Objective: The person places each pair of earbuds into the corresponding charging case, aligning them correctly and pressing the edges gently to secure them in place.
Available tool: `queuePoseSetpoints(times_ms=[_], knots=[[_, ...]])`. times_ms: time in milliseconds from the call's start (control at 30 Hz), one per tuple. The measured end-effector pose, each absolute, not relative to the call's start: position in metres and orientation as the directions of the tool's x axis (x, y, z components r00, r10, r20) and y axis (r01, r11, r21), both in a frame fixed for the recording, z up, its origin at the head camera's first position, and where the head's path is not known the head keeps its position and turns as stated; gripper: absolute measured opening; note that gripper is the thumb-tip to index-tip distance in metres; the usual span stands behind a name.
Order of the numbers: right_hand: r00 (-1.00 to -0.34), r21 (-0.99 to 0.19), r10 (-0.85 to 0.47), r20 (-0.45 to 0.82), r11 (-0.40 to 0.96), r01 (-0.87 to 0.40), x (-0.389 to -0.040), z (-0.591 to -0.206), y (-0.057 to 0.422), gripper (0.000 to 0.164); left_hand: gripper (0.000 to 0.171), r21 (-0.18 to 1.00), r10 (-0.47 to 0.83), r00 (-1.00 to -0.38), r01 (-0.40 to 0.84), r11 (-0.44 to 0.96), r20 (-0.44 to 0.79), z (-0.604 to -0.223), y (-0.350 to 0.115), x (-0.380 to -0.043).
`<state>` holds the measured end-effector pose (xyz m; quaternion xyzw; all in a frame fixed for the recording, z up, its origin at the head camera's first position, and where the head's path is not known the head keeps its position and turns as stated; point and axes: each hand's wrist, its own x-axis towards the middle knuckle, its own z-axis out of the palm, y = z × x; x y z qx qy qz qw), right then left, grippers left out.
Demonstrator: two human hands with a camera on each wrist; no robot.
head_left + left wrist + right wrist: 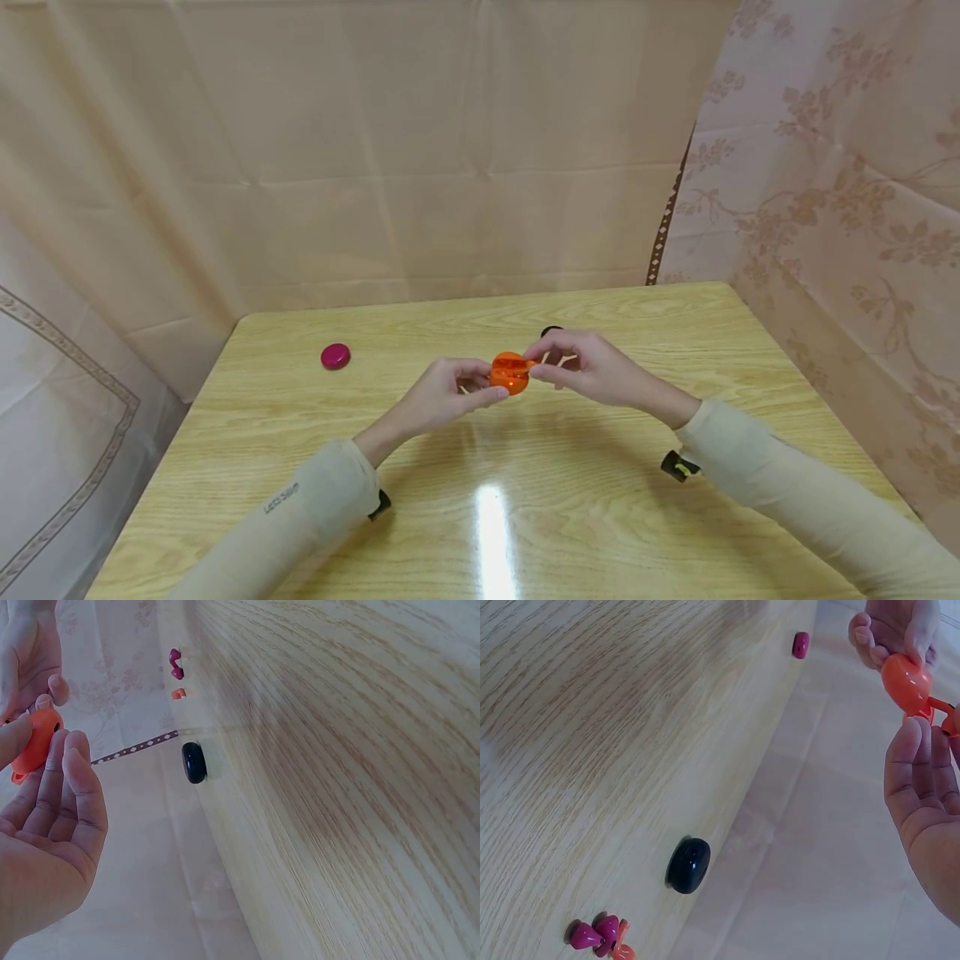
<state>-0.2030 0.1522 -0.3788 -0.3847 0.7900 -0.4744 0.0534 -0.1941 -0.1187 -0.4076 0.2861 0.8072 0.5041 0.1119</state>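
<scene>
Above the table, my left hand (pixel 447 392) grips an orange earbud case (pixel 509 382) between thumb and fingers. Its lid is raised, and the inside faces up. At the case's right side, my right hand (pixel 596 367) pinches a small orange earbud (pixel 941 706) by its end. The earbud's stem reaches the case; how far it sits inside cannot be made out. Seen from the right wrist, the case's smooth rounded shell (pixel 906 682) hides its inside. Fingers cover part of the case in the left wrist view.
A magenta round case (pixel 335 357) lies at the table's back left. Behind my right hand is a black round case (pixel 688 865). Near it lie two magenta earbuds (pixel 585 936) and an orange earbud (pixel 622 951). Curtains hang behind the wooden table (pixel 420 533).
</scene>
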Motion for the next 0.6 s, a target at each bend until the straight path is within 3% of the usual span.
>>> queuePoseSetpoints(times_ms=[600], knots=[[-0.745, -0.797, -0.627, 0.226, 0.321, -0.512, -0.2053, -0.3814, 0.1458, 0.013, 0.026, 0.885, 0.579, -0.809, 0.34, 0.317, 0.103, -0.4074, -0.1189, -0.1941]])
